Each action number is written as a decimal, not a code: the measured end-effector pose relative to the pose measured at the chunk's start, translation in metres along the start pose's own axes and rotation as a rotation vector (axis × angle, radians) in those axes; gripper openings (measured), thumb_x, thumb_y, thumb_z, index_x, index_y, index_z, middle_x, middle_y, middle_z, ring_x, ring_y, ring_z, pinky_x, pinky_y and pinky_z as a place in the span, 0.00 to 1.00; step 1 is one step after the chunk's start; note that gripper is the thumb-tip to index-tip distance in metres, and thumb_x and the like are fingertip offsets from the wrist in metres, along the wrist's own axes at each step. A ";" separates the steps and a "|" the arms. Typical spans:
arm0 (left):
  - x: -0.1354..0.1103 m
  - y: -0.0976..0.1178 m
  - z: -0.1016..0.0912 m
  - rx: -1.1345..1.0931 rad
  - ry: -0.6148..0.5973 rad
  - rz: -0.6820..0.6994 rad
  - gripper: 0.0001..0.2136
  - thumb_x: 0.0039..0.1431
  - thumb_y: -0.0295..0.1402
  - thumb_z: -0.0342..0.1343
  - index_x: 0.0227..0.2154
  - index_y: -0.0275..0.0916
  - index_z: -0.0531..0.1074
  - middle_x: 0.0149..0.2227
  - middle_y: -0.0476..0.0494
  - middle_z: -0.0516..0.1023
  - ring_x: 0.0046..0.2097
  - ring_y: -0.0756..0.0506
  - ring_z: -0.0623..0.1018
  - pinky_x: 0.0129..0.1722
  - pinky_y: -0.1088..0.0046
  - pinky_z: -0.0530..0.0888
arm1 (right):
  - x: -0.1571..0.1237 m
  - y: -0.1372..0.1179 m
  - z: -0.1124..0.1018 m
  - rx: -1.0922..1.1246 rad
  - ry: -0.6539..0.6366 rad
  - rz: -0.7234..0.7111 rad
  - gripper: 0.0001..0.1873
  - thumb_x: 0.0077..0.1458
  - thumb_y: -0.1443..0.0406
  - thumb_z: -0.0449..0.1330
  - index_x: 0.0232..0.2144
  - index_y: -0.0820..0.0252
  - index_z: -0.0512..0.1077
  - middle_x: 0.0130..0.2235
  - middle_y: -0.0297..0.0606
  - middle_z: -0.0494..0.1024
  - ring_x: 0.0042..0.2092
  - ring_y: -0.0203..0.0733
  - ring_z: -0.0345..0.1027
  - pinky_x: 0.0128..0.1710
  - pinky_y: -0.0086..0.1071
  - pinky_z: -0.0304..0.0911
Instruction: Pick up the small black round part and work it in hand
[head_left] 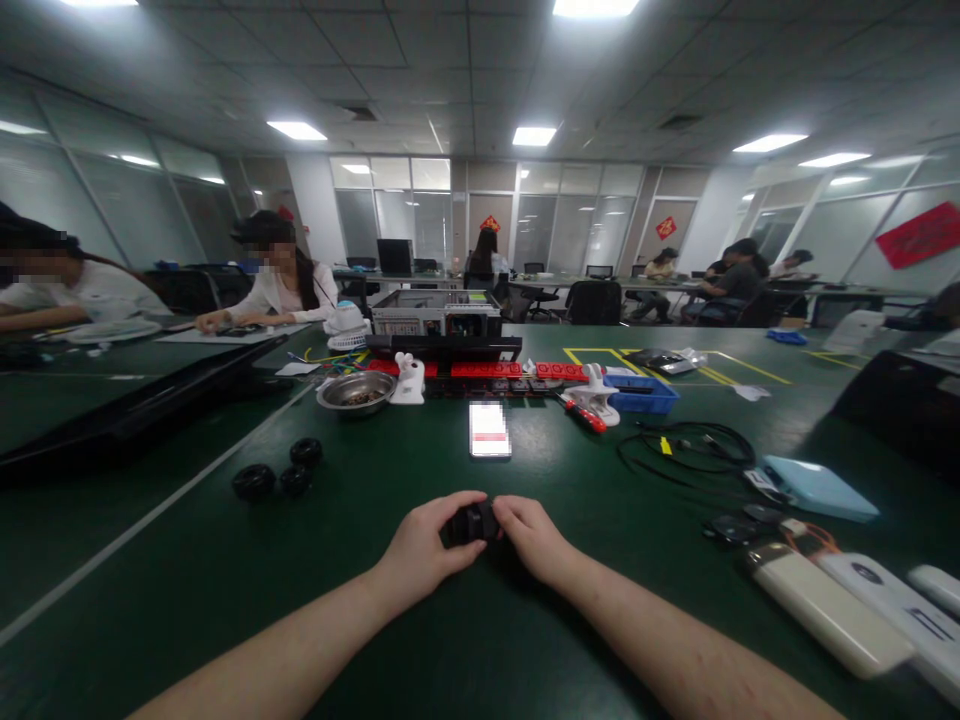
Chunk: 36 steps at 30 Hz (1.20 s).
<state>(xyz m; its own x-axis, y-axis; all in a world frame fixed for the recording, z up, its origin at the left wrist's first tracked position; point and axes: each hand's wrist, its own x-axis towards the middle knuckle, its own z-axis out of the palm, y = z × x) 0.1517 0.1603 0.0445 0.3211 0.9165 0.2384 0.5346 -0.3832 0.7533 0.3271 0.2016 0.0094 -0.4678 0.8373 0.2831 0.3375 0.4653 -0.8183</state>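
Observation:
Low over the green table, both hands hold one small black part [474, 522] that looks like a caster wheel. My left hand [420, 545] wraps it from the left, thumb below and fingers above. At its right side, the fingertips of my right hand [534, 540] press on it in a pinch. The fingers hide some of its shape. Three glossy black rounded pieces [296, 480], similar in look, lie together to the left. Straight ahead of my hands a phone [490, 430] lies with its screen lit.
Farther back are a metal bowl [356, 393] of small parts, a red-handled screwdriver [585, 415], a blue tray [641, 393] and an open metal case [437, 320]. On the right lie black cables [690, 445], a light-blue box [819, 488] and a cream power bank [829, 610]. Co-workers sit at left.

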 end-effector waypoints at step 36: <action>0.011 -0.018 0.006 -0.618 -0.066 -0.348 0.20 0.52 0.45 0.47 0.39 0.32 0.64 0.30 0.43 0.73 0.23 0.49 0.73 0.25 0.71 0.71 | -0.008 -0.023 -0.008 -0.280 -0.028 -0.183 0.22 0.50 0.63 0.55 0.49 0.59 0.60 0.37 0.39 0.68 0.38 0.39 0.61 0.38 0.33 0.59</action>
<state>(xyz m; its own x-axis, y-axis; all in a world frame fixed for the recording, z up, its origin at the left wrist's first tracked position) 0.1503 0.1768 0.0302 0.2699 0.9575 -0.1018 0.0796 0.0832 0.9933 0.3293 0.1864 0.0295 -0.5620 0.7263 0.3957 0.4554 0.6711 -0.5850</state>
